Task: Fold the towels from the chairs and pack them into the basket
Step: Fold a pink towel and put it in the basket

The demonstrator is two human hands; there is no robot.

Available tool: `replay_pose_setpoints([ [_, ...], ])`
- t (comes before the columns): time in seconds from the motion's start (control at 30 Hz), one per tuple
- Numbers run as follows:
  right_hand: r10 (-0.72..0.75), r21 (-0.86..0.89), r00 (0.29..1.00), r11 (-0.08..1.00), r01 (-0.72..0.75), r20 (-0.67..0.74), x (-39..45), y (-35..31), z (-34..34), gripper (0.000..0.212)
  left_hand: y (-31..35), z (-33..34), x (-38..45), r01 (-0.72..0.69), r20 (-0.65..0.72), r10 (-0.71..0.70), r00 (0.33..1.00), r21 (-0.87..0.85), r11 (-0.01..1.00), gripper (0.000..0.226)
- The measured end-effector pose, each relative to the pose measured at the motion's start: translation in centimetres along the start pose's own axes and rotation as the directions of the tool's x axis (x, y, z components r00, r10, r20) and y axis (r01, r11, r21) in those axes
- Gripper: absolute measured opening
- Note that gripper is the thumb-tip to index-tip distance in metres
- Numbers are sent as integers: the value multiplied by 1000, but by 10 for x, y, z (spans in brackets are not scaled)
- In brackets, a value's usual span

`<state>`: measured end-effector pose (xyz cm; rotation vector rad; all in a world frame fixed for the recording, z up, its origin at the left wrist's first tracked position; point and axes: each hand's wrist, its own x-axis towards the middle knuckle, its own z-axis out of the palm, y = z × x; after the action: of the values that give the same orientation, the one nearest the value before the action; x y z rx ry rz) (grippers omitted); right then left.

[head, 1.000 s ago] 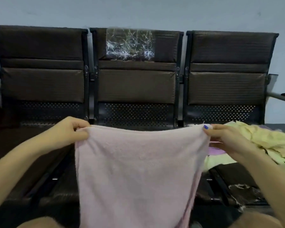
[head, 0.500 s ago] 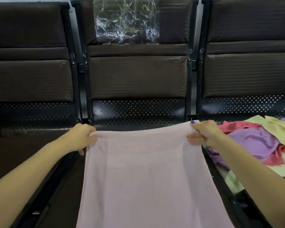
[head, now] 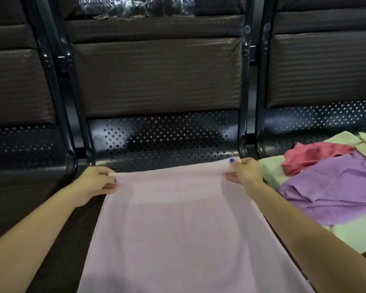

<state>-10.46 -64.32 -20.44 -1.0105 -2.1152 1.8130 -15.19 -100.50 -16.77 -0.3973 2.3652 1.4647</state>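
We're reaching both arms forward, left hand (head: 95, 182) and right hand (head: 244, 171) each pinching a far corner of the pale pink towel (head: 178, 229). It's lying spread across the middle chair seat (head: 163, 142). We're seeing the towel pile (head: 334, 182) sitting on the right seat.

Both bare forearms reach forward, the left hand (head: 96, 181) and the right hand (head: 245, 172) each with thumb on top and fingers curled under, pinching one far corner of the pink towel (head: 184, 227).
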Motion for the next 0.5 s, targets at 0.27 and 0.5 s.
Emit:
replay_pose_setpoints([
  [0.27,-22,-420,965,898,134,261,-30,-13,-53,52,-2,-10,-24,-127,-69,112,991,-267,955,75],
  [0.5,-245,-625,718,362,691,652,-169,1,-139,35,-33,-23,-130,-598,335,497,801,397,697,75],
])
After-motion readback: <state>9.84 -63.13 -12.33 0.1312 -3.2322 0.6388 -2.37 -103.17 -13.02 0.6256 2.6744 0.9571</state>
